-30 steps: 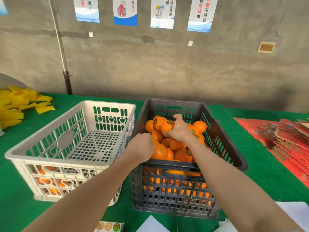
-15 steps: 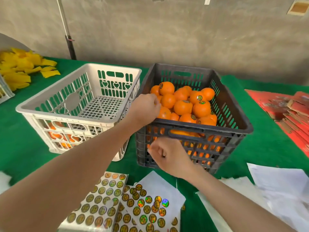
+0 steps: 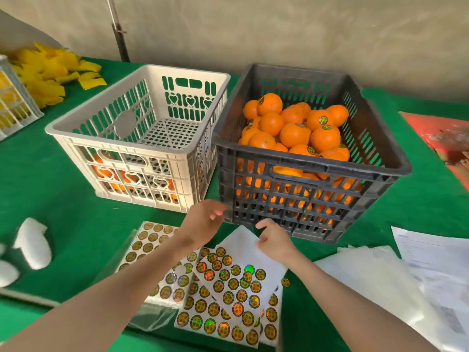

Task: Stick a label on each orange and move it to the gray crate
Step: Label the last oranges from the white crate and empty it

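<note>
1. Two hands hover over the near middle of the table. The left hand (image 3: 203,222) has loosely curled fingers with nothing seen in them, its fingertips just beside the near left corner of the gray crate (image 3: 299,161).
2. The right hand (image 3: 275,241) has thumb and forefinger close together at the far edge of a white backing sheet (image 3: 243,240); whether they pinch it cannot be told.
3. At least three overlapping sticker sheets (image 3: 228,295) lie under the forearms. Their round gold labels are too small to read.
4. Two crates stand far of the hands. The white crate (image 3: 119,138) is just beside the gray one, on its left.
5. Oranges (image 3: 294,134) are heaped in the gray crate, over a dozen showing on top. At least four carry a round label (image 3: 322,119). More orange fruit shows through the white crate's lower slots.
6. Bare green cloth (image 3: 63,212) lies open left of the sheets, up to white foam pieces (image 3: 33,242).
7. Papers (image 3: 431,257) with blurred print lie near right, red cardboard (image 3: 446,138) far right, and yellow pieces (image 3: 48,72) far left.
</note>
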Tool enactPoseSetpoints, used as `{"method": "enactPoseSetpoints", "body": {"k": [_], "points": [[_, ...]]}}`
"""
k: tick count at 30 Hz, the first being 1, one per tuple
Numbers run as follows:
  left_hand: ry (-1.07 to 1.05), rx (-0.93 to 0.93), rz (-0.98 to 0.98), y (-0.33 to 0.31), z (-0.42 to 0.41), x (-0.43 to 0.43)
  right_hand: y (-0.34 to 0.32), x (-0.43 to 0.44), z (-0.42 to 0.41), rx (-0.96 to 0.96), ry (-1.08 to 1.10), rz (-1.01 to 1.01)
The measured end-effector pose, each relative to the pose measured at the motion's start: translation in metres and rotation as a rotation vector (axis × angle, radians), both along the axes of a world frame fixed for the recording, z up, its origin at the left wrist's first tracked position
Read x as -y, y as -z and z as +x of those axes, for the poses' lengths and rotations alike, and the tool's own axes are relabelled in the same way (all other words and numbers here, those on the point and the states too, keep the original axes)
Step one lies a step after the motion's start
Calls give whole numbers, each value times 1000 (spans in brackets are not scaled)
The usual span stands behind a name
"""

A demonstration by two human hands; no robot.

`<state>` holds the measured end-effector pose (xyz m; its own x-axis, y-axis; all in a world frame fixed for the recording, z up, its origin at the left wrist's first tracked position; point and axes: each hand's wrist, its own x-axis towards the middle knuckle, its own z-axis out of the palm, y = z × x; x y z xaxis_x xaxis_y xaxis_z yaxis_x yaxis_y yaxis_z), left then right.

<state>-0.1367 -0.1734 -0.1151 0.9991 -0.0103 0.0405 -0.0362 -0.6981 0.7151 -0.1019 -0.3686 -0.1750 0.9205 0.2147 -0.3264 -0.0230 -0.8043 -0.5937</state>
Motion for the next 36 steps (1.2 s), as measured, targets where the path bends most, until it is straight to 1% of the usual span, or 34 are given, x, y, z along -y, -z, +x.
{"method": "enactPoseSetpoints", "body": {"k": [1, 3, 6, 8, 10, 11, 12, 13, 16, 19, 22, 25, 29, 32, 36], "points": [[-3, -151, 23, 9, 2, -2, -2, 3, -1, 26, 4, 47], [22, -343, 54, 21, 4, -2, -6, 9, -1, 80, 16, 121], [20, -440, -14, 31, 6, 6, -14, 21, -5, 123, 37, 187], [-26, -472, -88, 31, 8, 11, -18, 26, -13, 188, 29, 149], [-63, -520, -151, 28, 10, 16, -21, 23, -25, 434, -9, 29], [-75, -548, -185, 26, 10, 18, -22, 18, -32, 557, -46, 15], [-88, -573, -219, 25, 11, 20, -23, 11, -39, 610, -84, 27], [-100, -594, -249, 24, 10, 23, -25, 3, -45, 588, -112, 49], [-116, -620, -320, 23, 9, 26, -22, -17, -51, 415, -120, 62], [-104, -619, -330, 24, 7, 24, -18, -26, -48, 325, -57, 45], [-85, -615, -345, 26, 7, 20, -15, -28, -47, 271, -46, 130], [-66, -598, -327, 27, 7, 16, -11, -27, -52, 297, -42, 233], [-17, -600, -330, 28, 10, 11, -5, -29, -57, 350, -34, 270], [28, -576, -286, 30, 13, 10, -5, -29, -54, 422, -27, 275], [65, -667, -313, 32, 18, 7, -16, -30, -47, 420, -44, 267]]}}
